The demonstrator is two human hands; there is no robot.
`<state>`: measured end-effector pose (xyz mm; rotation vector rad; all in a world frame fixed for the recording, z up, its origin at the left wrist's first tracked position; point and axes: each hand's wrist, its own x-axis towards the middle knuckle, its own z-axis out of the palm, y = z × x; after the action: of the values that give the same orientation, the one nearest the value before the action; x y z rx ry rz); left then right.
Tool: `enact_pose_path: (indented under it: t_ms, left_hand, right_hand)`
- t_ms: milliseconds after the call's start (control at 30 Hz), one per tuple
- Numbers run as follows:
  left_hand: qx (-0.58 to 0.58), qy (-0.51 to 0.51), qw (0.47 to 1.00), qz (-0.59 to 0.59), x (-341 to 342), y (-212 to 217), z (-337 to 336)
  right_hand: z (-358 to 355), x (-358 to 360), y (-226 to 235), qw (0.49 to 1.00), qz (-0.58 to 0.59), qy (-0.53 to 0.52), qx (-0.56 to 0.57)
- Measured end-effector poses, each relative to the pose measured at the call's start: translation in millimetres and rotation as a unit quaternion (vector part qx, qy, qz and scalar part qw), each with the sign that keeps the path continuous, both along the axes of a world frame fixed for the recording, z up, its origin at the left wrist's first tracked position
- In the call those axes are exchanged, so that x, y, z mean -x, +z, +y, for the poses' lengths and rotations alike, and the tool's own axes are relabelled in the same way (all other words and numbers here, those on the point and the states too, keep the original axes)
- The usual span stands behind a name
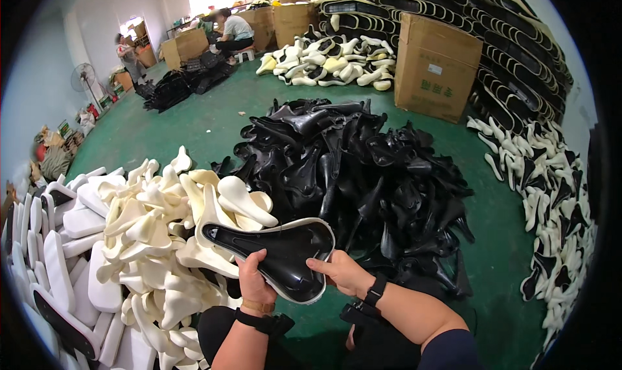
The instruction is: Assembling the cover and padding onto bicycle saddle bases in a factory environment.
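Green floor [126,133], pale wall [39,78], black shell heap [337,153], fingers [317,264] gripping saddle [278,245]

Mfg. workshop: piles of blk saddle shells [337,156] & off-wht pads [146,234], cardboard box [437,69], grn floor [489,253]

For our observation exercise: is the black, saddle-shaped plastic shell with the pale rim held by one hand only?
No, the bare left hand and bare right hand both grip the black shell at its edge.
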<state>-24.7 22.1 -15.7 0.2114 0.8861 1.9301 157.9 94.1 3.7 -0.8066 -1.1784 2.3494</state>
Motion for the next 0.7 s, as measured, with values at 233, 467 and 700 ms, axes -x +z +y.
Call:
enact_pose_path:
  t_ms: [233,467,700]
  left_hand:
    - [-0.075,-0.034,0.994,-0.071,5,21,0]
    - [-0.099,0.127,0.987,-0.021,38,43,-9]
    - [-0.136,0.122,0.983,0.025,47,43,-12]
  right_hand:
    - [0,-9,-16,0.997,0.026,-0.016,0.065]
    - [-5,-10,-9,0.992,0.074,-0.010,0.106]
    - [-13,-15,-8,0.996,0.041,-0.027,0.075]
